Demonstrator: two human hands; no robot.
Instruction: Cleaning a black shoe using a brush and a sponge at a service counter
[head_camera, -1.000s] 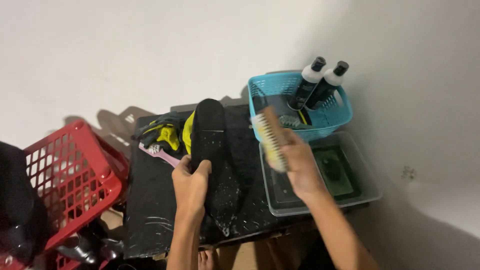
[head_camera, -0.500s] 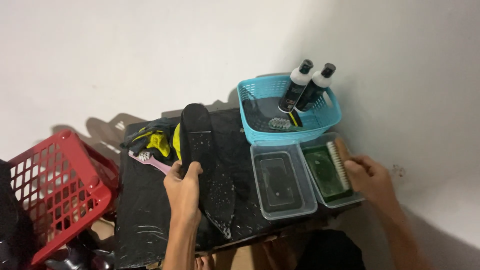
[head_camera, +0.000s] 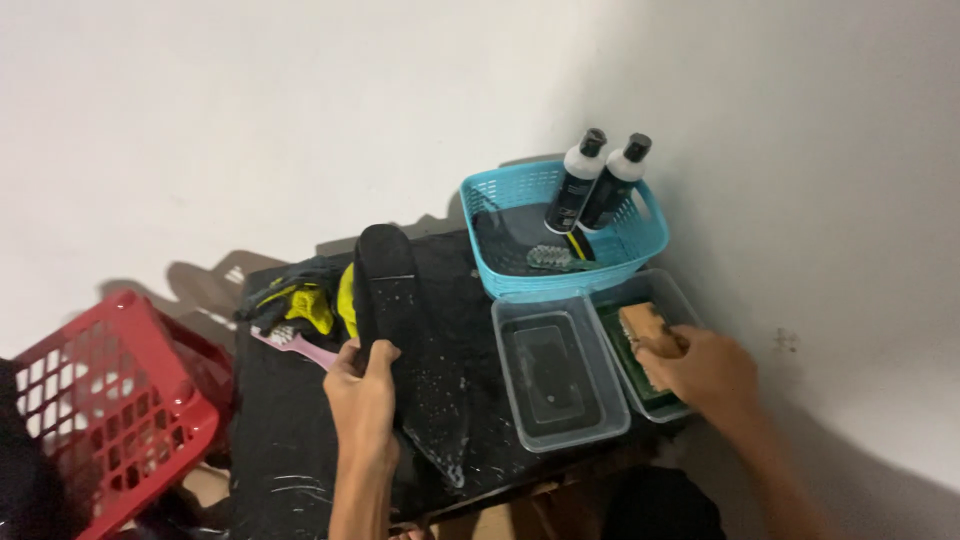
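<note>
Insole upright at tabletop centre, brush in tub at right edge.
L hand (head_camera: 362, 390) grips black insole (head_camera: 385, 290); R hand (head_camera: 705, 370) fingers clenched on wooden brush (head_camera: 645, 330), pressed into green-liquid tub (head_camera: 668, 288). Clear tub (head_camera: 556, 362) alongside looks near-empty; blue basket (head_camera: 640, 245) holds two bottles (head_camera: 590, 182). Risk: green tub sits at edge, hard push could tip or spill it.

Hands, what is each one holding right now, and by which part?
The left hand grips the black insole around its lower middle. The right hand holds the wooden brush by its near end, over the tub with green liquid.
</note>
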